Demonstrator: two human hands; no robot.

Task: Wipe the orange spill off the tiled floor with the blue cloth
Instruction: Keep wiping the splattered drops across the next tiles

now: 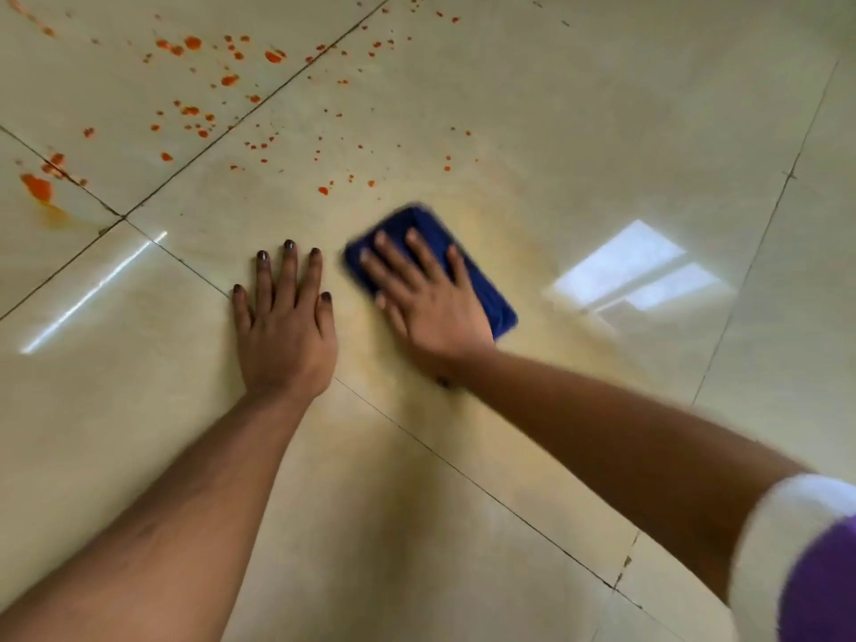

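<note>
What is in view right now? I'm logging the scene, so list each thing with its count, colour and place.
blue cloth: one, dark blue, folded flat on the floor right of centre, under the right hand.
orange spill: many drops and splats, too many to count, orange, across the upper left tiles; the largest blot at the left edge.
yellowish smear: one faint patch, around the cloth.
tiled floor: glossy beige tiles with dark grout lines, filling the view; window reflection at right.
sleeve: one, white and purple, lower right corner.
left hand: flat on the floor, fingers spread, dark nails.
right hand: pressed flat on the cloth, blurred.
</note>
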